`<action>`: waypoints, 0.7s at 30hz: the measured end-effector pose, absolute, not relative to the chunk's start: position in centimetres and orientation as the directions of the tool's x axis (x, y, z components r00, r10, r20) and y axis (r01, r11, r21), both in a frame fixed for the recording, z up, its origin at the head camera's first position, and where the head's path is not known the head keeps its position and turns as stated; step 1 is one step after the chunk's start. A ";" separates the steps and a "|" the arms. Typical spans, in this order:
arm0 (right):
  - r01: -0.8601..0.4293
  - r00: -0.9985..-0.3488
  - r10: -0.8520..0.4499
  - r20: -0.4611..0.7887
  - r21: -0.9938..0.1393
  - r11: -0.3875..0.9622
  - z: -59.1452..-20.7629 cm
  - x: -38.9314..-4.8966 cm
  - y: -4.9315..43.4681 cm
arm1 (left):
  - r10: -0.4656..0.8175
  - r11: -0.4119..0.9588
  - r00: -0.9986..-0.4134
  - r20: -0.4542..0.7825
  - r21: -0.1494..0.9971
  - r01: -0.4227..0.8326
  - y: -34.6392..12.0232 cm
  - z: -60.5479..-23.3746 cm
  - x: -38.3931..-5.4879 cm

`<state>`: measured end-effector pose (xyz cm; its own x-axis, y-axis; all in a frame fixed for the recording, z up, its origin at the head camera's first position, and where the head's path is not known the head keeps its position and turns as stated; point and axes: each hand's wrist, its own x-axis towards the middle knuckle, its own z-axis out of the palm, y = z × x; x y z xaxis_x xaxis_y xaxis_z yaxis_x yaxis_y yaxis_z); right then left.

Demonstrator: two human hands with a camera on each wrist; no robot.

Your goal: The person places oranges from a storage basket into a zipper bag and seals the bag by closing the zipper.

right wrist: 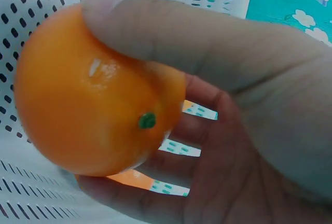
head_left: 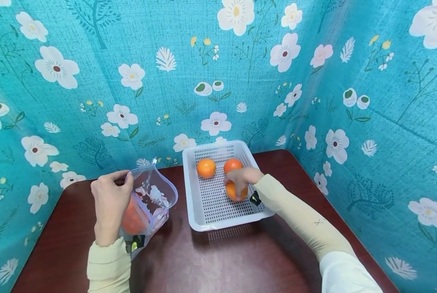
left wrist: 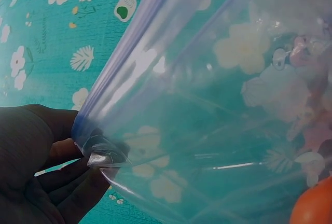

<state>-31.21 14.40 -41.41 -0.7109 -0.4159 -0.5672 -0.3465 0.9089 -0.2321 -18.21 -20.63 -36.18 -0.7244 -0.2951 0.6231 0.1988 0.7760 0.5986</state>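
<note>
At the left of the head view, my left hand (head_left: 108, 201) pinches the top edge of a clear zip bag (left wrist: 171, 105) with a purplish seal and a printed pattern. The bag's mouth gapes, and something round and orange (head_left: 133, 215) shows through its side. My right hand (head_left: 243, 178) reaches into a white perforated basket (head_left: 190, 191) and grips an orange (right wrist: 93, 105) with a small green stem spot, thumb on one side and fingers curled round the other. Two more oranges lie in the basket, one at the back left (head_left: 206, 168) and one just behind my right hand (head_left: 233, 164).
Basket and bag are on a dark red-brown table (head_left: 218, 260), the basket to the right of the bag. A turquoise flowered cloth (head_left: 181, 110) hangs behind the table and along its right side.
</note>
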 end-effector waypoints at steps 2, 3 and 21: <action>-0.379 -0.716 -0.444 -0.539 -0.234 0.895 -41.3 -31.1 14.4 | -0.295 0.777 -0.724 0.624 0.597 0.198 -20.6 -36.2 -18.2; -0.385 -0.719 -0.452 -0.528 -0.239 0.891 -41.2 -31.0 14.3 | -0.294 0.778 -0.724 0.624 0.597 0.198 -20.6 -36.2 -18.2; -0.651 -0.662 -0.683 -0.309 -0.214 0.728 -38.9 -29.7 12.4 | -0.284 0.780 -0.723 0.629 0.590 0.207 -20.6 -36.2 -18.2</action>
